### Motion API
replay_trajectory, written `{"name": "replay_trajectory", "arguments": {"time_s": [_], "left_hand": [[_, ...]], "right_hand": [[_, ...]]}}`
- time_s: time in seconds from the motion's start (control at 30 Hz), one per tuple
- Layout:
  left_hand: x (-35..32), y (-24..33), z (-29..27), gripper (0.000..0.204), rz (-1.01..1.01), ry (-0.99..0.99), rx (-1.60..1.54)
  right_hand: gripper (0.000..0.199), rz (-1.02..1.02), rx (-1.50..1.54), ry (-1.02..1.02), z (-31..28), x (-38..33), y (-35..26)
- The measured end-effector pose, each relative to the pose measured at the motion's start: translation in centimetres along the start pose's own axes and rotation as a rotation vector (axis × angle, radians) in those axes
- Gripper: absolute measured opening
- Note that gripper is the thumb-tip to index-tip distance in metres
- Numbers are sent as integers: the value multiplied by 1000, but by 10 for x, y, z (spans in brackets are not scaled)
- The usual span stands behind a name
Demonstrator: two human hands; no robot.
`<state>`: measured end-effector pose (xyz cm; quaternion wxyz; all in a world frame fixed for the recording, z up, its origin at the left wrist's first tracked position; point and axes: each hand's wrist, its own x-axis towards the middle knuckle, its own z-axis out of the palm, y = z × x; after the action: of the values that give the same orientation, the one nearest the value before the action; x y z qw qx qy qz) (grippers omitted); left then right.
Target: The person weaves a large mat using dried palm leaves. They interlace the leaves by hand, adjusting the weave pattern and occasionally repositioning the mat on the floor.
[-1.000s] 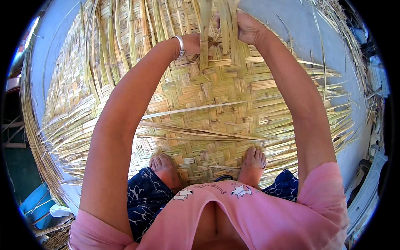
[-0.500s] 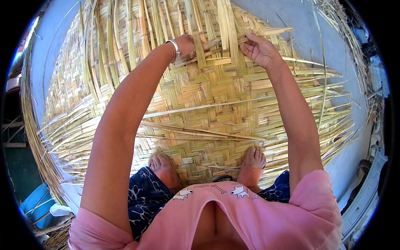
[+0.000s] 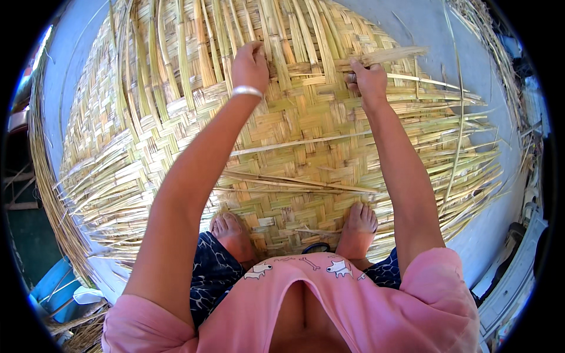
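Observation:
A woven mat (image 3: 306,132) of flattened yellow-green cane strips lies under me, and my bare feet stand on its near part. My right hand (image 3: 369,80) is closed on a crosswise cane strip (image 3: 393,56), whose loose end sticks out to the right, blurred. Left of it, my left hand (image 3: 251,67) is over the weave, fingers bent beside a row of long upright strips (image 3: 276,50); what its fingertips hold, if anything, is hidden. A silver bangle (image 3: 247,91) circles my left wrist.
Loose strip ends (image 3: 465,147) fan out past the mat's right side. Several loose strips (image 3: 300,182) lie across the weave before my feet. A long bundle of thin stalks (image 3: 44,159) lies along the left, near a blue container (image 3: 56,288). The floor (image 3: 406,23) is grey.
My left hand has moved left and slightly up, off the crosswise strip's middle. My right hand has shifted slightly right and down. Upright strips between the hands now lie flatter over the crosswise strip.

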<state>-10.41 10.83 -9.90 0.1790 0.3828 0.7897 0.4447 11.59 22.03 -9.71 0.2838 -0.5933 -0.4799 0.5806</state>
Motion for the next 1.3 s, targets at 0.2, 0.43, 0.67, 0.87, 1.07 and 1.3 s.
{"name": "replay_trajectory", "arguments": {"time_s": [0.2,0.43,0.67,0.87,1.07,1.3], "left_hand": [[-63,-6,11,53,474,-167,643],[-66,-11,18,54,475,-237,824],[-70,-10,17,49,522,-279,839],[-73,-13,16,48,515,-285,882],[-79,2,19,47,474,-292,980],[-142,24,-6,48,497,-471,784]], "right_hand": [[22,77,233,-114,1,-4,-9],[24,20,256,-158,-1,-8,-4],[23,31,142,-90,-9,-13,5],[22,-59,160,14,-32,3,-3],[24,-115,38,147,-89,34,-24],[31,-248,-269,314,-266,92,-86]]}}
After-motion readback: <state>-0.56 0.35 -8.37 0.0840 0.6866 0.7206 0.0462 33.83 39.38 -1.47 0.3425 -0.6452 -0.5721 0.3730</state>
